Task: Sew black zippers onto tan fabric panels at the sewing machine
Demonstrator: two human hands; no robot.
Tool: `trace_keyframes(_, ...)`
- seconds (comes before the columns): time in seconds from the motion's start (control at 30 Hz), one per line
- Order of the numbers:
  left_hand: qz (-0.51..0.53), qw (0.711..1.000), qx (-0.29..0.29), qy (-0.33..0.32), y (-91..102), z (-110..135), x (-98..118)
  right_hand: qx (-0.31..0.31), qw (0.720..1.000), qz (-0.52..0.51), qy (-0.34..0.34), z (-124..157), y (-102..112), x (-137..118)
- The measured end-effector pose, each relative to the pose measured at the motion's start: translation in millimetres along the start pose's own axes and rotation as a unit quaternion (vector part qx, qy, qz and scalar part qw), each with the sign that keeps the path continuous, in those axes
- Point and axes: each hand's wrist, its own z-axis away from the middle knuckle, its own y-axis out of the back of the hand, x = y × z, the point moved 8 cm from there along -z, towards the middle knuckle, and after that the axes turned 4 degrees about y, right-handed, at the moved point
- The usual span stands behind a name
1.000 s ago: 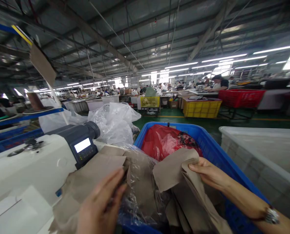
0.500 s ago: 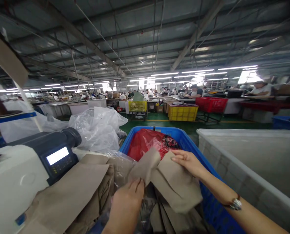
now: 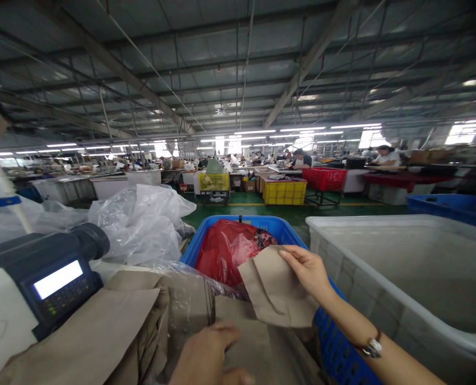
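Observation:
My right hand pinches the upper corner of a tan fabric piece and holds it above the blue crate. Low in the view, my left hand lies with curled fingers on a stack of tan fabric pieces partly wrapped in clear plastic. A red plastic bag sits at the far end of the crate. More tan fabric lies spread to the left beside the sewing machine.
A white bin stands right of the crate, with a blue bin behind it. Crumpled clear plastic bags pile up behind the machine. Yellow and red crates and seated workers fill the far hall.
My right hand has lifted one tan piece clear of the stack. My left hand let go of that piece and dropped lower onto the stack. The camera panned right.

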Motion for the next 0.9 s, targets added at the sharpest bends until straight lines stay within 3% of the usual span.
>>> trace_keyframes(0.1, 0.082, 0.986, 0.132, 0.053, 40.1, -21, 10, -0.035, 0.999, 0.015, 0.034, 13, -12, -25)
trace_keyframes(0.13, 0.124, 0.978, 0.146, 0.078, 44.7, -28, 10, -0.049, 0.998, 0.017, 0.043, 17, -16, -32)
trace_keyframes(0.2, 0.243, 0.955, 0.105, 0.135, 35.6, -40, 4, -0.069, 0.996, 0.021, 0.058, 24, -21, -44)
trace_keyframes(0.3, 0.369, 0.910, 0.012, 0.189, 8.5, -42, -6, -0.050, 0.993, 0.059, 0.085, 28, -19, -53)
trace_keyframes(0.47, 0.477, 0.850, 0.046, 0.219, 2.4, -22, -18, -0.049, 0.989, 0.095, 0.100, 27, -21, -48)
trace_keyframes(0.53, 0.486, 0.840, 0.060, 0.234, 4.5, -17, -18, -0.057, 0.988, 0.104, 0.104, 27, -21, -48)
trace_keyframes(0.63, 0.467, 0.848, 0.058, 0.245, 4.6, -12, -15, -0.083, 0.983, 0.123, 0.112, 26, -23, -48)
trace_keyframes(0.7, 0.408, 0.880, 0.034, 0.239, -0.1, -5, -14, -0.141, 0.972, 0.146, 0.116, 28, -35, -41)
trace_keyframes(0.8, 0.181, 0.965, 0.053, 0.182, -2.1, 11, -18, -0.249, 0.942, 0.196, 0.110, 51, -71, -17)
trace_keyframes(0.9, -0.020, 0.987, 0.147, 0.059, -3.3, 30, -16, -0.332, 0.901, 0.265, 0.091, 92, -115, 15)
